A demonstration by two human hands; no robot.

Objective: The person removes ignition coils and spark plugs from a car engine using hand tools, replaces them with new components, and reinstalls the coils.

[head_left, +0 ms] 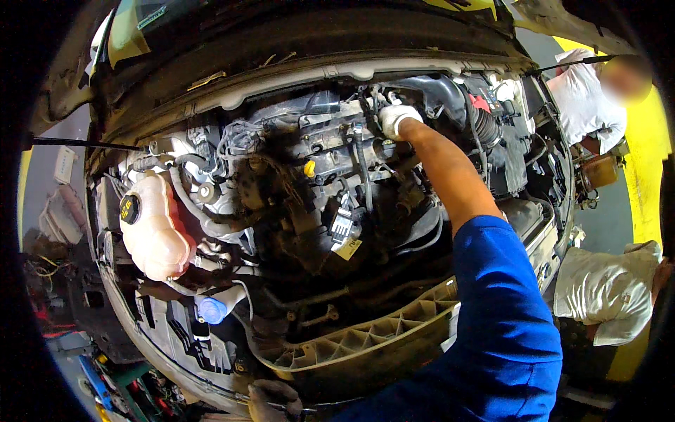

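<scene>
Nearest the camera, a blue sleeve (510, 295) comes in from five o'clock, its bare forearm leading to the white-gloved right hand (401, 121) at one o'clock. That hand is over the far side of the engine (337, 162), which fills the middle of the open bay. Its fingers look curled inward, but their tips are hidden, so I cannot tell how far they open or whether they grip anything. Between six and seven o'clock sits a brown glove-like shape (273, 402); whether it is the left hand, I cannot tell.

Access seems done: hoses and wiring lie exposed, with a gap behind the front crossbeam (380, 334) at six o'clock. The yellow cap (309, 169) at eleven and the coolant tank (155, 228) at nine are in place. Work at the right hand looks unfinished; how much is left does not show.
</scene>
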